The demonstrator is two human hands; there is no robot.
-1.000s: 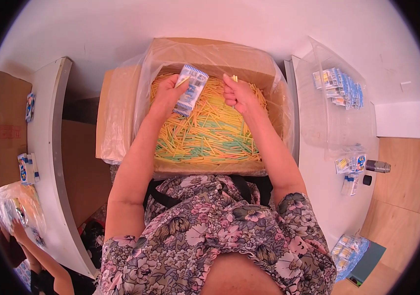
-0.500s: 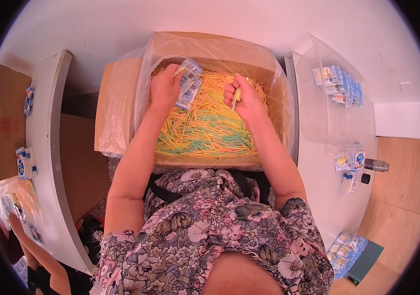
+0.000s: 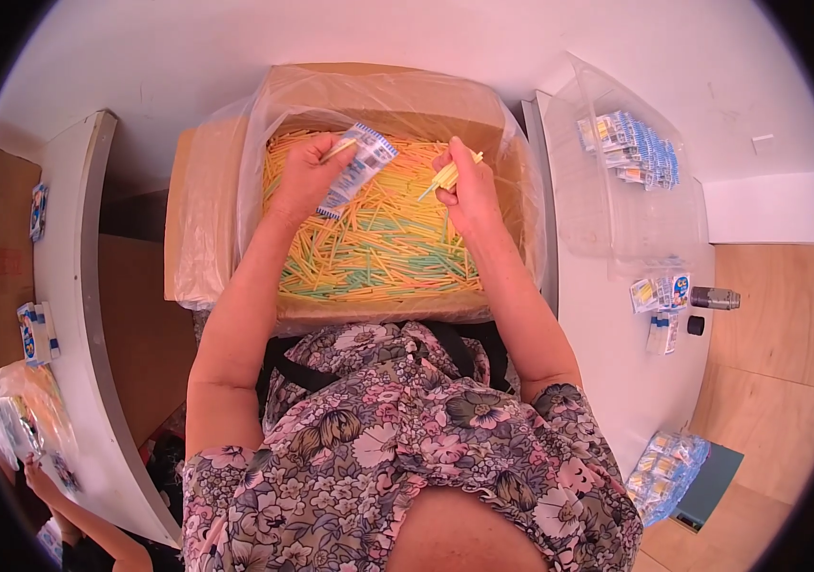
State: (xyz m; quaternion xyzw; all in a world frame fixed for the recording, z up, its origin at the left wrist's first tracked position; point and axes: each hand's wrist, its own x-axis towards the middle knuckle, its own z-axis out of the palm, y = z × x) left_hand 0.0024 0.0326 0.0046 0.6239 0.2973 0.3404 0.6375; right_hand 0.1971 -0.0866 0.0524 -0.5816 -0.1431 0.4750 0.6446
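Observation:
My left hand [image 3: 308, 179] is closed on a small clear packet [image 3: 359, 170] with blue-and-white printed ends. A short pale stick [image 3: 336, 149] also shows at its fingertips. To the right, my right hand [image 3: 475, 198] grips a small bundle of thin yellow sticks [image 3: 447, 175], with one bluish stick poking out below. Both hands are over a cardboard box [image 3: 383, 93] lined with clear plastic. Loose thin sticks [image 3: 378, 253] in yellow, orange and green fill the box. Whether the sticks are hollow cannot be made out.
On the right table [image 3: 579, 315], a clear plastic bin [image 3: 607, 224] holds several blue-and-white packets [image 3: 641, 153]. Nearby lie more packets [image 3: 660, 291], a dark cylinder [image 3: 715, 298] and a bagged bundle [image 3: 666, 477]. A left table [image 3: 73, 315] carries packets; another person's arm [image 3: 78, 510] reaches in at lower left.
The packet has turned flatter and its face shows more, held nearer the box's middle. My right hand has tilted its bundle outward. The whole view has shifted slightly.

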